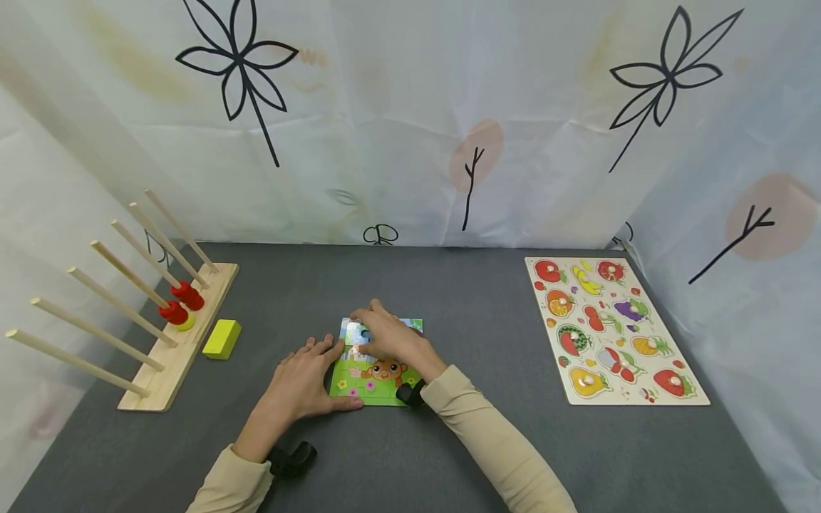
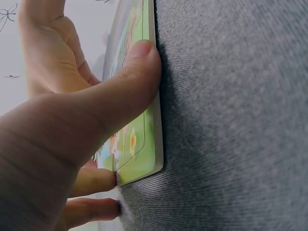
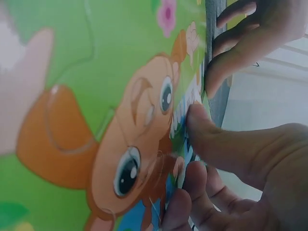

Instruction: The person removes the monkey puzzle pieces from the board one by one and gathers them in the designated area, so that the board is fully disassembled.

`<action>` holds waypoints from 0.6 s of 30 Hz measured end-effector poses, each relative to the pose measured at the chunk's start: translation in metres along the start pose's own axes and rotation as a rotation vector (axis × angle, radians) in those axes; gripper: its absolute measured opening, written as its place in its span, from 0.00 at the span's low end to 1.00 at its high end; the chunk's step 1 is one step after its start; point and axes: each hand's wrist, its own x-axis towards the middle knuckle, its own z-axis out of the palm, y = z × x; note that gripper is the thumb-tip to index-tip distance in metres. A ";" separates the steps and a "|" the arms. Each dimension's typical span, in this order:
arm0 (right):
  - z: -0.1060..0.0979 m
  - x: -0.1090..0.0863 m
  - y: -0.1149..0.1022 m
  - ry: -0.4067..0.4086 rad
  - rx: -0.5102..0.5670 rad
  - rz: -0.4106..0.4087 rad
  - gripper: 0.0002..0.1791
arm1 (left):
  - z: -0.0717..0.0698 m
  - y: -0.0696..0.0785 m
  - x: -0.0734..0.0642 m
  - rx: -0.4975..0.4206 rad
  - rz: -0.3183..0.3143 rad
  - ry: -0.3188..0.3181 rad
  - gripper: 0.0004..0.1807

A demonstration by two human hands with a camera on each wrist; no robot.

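Puzzle: monkey jigsaw puzzle (image 1: 378, 385) lying flat between the two hands, under the right fingers and alongside the left ones.
Left hand: left hand (image 1: 301, 385) with fingers spread wide, fingertips along the puzzle's left edge and thumb (image 1: 346, 403) pressing on its near edge; a broad gap separates thumb and forefinger.
Right hand: right hand (image 1: 388, 338) over the puzzle's far part, thumb and fingertips bent down to its surface, fairly narrow; whether they pinch a piece, I cannot tell.
Monkey: printed monkey face (image 1: 385, 370) on the near side of the right fingers, to the right of the left thumb.
Block: yellow block (image 1: 221, 339) to the left of the left fingers, well apart from them.
Rack: wooden peg rack (image 1: 189, 342) farther left of those fingers, just past the block, with seven slanting dowels, red rings (image 1: 187, 296) and a yellow ring (image 1: 186, 324).
Fruit: fruit puzzle board (image 1: 603, 342) flat, well to the right of the right fingers.
Table: grey tabletop (image 1: 385, 456) beneath both hands.
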 end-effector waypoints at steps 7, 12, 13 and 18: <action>-0.002 -0.003 0.000 0.002 -0.017 0.006 0.30 | 0.000 0.000 0.000 -0.006 -0.001 -0.004 0.60; -0.001 -0.005 0.002 0.024 -0.018 0.008 0.30 | 0.000 0.000 0.000 -0.007 -0.008 -0.016 0.61; -0.001 -0.005 0.002 0.026 -0.017 0.005 0.30 | 0.000 0.000 0.000 -0.007 -0.009 -0.018 0.61; 0.000 -0.006 0.003 0.036 -0.015 -0.015 0.28 | 0.000 0.000 0.000 -0.008 -0.008 -0.017 0.61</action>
